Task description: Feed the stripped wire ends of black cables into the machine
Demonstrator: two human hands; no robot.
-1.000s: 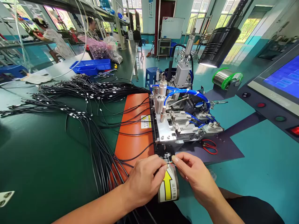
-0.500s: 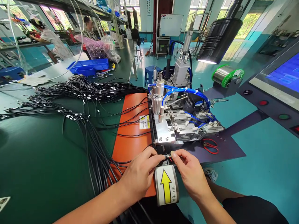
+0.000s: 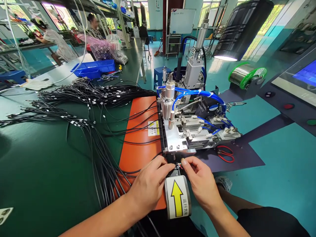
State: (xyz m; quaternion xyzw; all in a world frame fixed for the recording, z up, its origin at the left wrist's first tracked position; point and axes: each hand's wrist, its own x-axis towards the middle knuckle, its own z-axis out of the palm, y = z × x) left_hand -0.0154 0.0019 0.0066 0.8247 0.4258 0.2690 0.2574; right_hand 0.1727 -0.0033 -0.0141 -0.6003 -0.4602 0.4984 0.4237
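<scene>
My left hand is closed in a pinch on the end of a black cable at the front of the machine. Facing it, my right hand pinches the thin coloured wires that come out of that cable end; red and green show between the fingertips. Just below the fingers is a rounded metal cover with a yellow arrow label. The machine, with metal cylinders and blue air tubes, stands right behind both hands. An orange plate lies under my left hand, with several black cables across it.
Bundles of black cables spread over the green table. Red-handled scissors lie right of the machine. A black lamp, a solder wire spool and a control panel stand at right. Two people sit in the background.
The camera view has shifted slightly, so the lamp, spool and panel appear further right. Both hands keep their pinch, and the coloured wires look a little more spread.
</scene>
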